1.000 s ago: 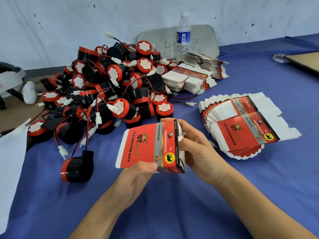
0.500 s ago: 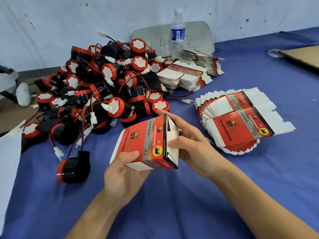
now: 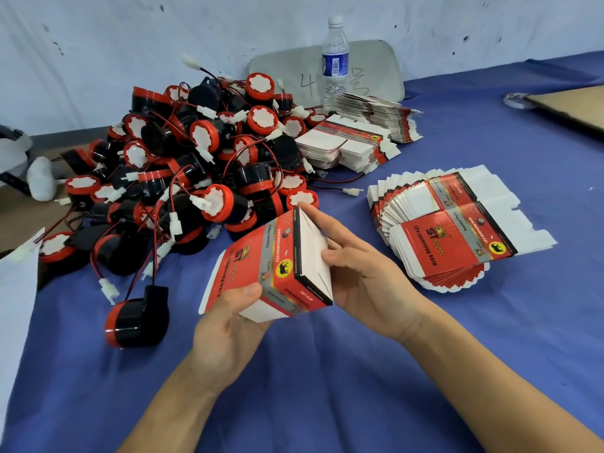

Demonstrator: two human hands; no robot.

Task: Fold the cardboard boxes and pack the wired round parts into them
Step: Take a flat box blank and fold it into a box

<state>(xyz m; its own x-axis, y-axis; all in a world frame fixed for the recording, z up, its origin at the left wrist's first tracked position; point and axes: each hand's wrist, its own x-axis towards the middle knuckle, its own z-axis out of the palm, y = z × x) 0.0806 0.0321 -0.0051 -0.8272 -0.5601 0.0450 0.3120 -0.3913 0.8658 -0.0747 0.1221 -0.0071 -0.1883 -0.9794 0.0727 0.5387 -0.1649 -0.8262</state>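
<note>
A red and white cardboard box (image 3: 264, 266) is held above the blue table, tilted, its white end flaps facing right. My left hand (image 3: 228, 325) grips it from below, thumb on the red face. My right hand (image 3: 362, 273) holds the white end, fingers pressing on the flaps. A big heap of black and red wired round parts (image 3: 196, 165) lies behind the box at the left. One round part (image 3: 137, 317) lies alone, left of my left hand. A fanned stack of flat boxes (image 3: 457, 237) lies to the right.
Two more stacks of flat boxes (image 3: 346, 142) lie behind the heap, beside a water bottle (image 3: 334, 60) and a grey board (image 3: 376, 70). Brown cardboard (image 3: 575, 106) lies at the far right. A white sheet (image 3: 16, 308) hangs at the left edge.
The box has turned from flat-facing to tilted, its white end now toward my right hand. My right fingers have moved onto the end flaps and my left hand has shifted under the box.
</note>
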